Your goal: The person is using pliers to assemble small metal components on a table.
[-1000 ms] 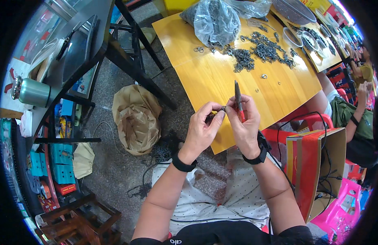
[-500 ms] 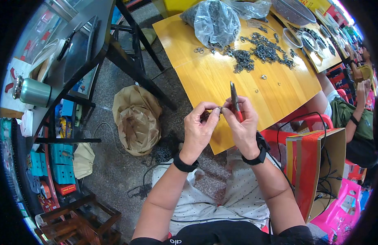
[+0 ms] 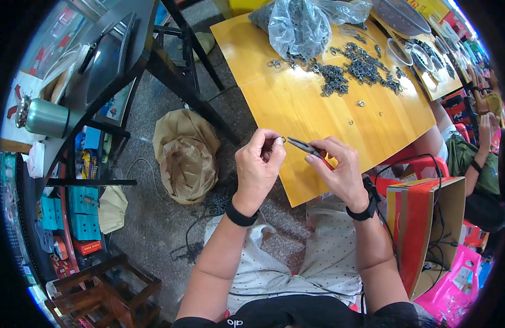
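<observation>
Between thumb and forefinger, my left hand (image 3: 258,167) pinches a small metal ring (image 3: 283,140) that juts out toward the right. My right hand (image 3: 340,170) is closed round a pair of pliers (image 3: 305,147) with red handles. Their dark jaws point left, with the tip close to the ring; whether they touch it I cannot tell. Both hands are over the near left edge of the yellow wooden table (image 3: 285,117). Farther back on it lie dark metal rings and links (image 3: 334,80) in loose heaps, beside a clear plastic bag (image 3: 300,27) full of them.
A brown paper-lined sack (image 3: 185,158) stands on the floor left of the table. A dark desk with a green flask (image 3: 47,117) is at far left. On the right are an open cardboard box (image 3: 421,229) with cables, a pink stool (image 3: 454,284) and a seated person (image 3: 462,153).
The pliers have swung from pointing away to pointing left, their tip now at the ring. My hands have moved apart, the right one shifting rightward. The whole view has shifted slightly.
</observation>
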A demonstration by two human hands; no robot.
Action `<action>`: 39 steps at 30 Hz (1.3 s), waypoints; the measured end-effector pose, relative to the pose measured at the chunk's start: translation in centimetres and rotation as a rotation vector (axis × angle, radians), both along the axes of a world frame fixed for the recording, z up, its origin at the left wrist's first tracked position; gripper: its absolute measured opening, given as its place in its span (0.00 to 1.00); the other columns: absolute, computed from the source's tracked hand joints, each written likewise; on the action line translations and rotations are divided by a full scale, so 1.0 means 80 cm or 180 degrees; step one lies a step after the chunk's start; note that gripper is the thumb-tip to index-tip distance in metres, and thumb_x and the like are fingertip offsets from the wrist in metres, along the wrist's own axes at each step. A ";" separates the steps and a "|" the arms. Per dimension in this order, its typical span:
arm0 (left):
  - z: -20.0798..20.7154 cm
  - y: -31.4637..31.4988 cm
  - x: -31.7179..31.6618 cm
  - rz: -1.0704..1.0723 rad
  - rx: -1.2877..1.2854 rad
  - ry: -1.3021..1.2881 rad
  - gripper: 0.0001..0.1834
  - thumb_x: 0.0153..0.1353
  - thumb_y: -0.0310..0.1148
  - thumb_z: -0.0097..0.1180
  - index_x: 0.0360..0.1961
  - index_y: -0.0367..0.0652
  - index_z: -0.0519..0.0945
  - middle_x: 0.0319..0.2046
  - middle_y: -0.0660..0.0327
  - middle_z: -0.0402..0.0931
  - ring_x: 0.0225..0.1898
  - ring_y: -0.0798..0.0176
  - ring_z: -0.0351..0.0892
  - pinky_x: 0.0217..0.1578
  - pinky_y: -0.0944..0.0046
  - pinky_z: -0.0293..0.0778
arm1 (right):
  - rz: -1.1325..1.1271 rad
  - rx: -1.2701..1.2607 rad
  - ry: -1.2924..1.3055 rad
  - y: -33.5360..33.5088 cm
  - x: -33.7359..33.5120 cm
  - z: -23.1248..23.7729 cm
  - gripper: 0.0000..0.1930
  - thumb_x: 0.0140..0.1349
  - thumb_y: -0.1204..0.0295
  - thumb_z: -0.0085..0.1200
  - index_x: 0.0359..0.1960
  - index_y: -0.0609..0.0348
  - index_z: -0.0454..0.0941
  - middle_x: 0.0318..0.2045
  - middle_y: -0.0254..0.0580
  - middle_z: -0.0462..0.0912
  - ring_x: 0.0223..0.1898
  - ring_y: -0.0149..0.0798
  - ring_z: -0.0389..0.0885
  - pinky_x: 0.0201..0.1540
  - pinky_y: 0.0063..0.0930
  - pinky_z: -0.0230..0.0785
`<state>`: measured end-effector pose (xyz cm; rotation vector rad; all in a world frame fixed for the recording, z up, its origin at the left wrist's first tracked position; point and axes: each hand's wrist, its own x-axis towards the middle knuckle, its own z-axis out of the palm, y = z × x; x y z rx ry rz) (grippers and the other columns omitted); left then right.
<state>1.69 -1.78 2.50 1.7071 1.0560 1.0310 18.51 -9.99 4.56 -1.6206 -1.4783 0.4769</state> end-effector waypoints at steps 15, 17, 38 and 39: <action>-0.002 0.007 -0.011 -0.0387 -0.0219 0.0139 0.08 0.65 0.30 0.56 0.34 0.35 0.81 0.24 0.63 0.81 0.25 0.75 0.78 0.29 0.71 0.73 | -0.0028 0.0198 -0.0445 0.000 -0.002 -0.005 0.10 0.53 0.74 0.68 0.36 0.62 0.84 0.25 0.44 0.80 0.26 0.43 0.79 0.29 0.33 0.70; -0.002 0.009 -0.013 -0.0462 -0.0218 0.0206 0.08 0.66 0.29 0.55 0.33 0.34 0.81 0.23 0.63 0.81 0.26 0.76 0.78 0.30 0.71 0.73 | -0.0002 0.0332 -0.0633 0.001 -0.001 -0.008 0.10 0.52 0.74 0.68 0.36 0.61 0.84 0.26 0.43 0.80 0.27 0.43 0.79 0.30 0.34 0.70; -0.005 0.007 -0.024 -0.0817 -0.0835 -0.0136 0.08 0.64 0.29 0.58 0.36 0.34 0.83 0.25 0.61 0.80 0.27 0.73 0.77 0.29 0.69 0.72 | 0.0480 0.1247 -0.2291 0.000 0.024 -0.002 0.19 0.43 0.75 0.66 0.41 0.56 0.81 0.32 0.33 0.77 0.33 0.36 0.77 0.35 0.32 0.67; -0.008 0.008 -0.024 -0.0805 -0.0536 -0.0079 0.08 0.64 0.29 0.58 0.36 0.34 0.83 0.27 0.60 0.81 0.28 0.72 0.78 0.30 0.69 0.73 | 0.0469 0.1214 -0.2257 0.000 0.024 -0.003 0.19 0.43 0.76 0.66 0.41 0.56 0.81 0.32 0.33 0.77 0.33 0.36 0.77 0.35 0.32 0.67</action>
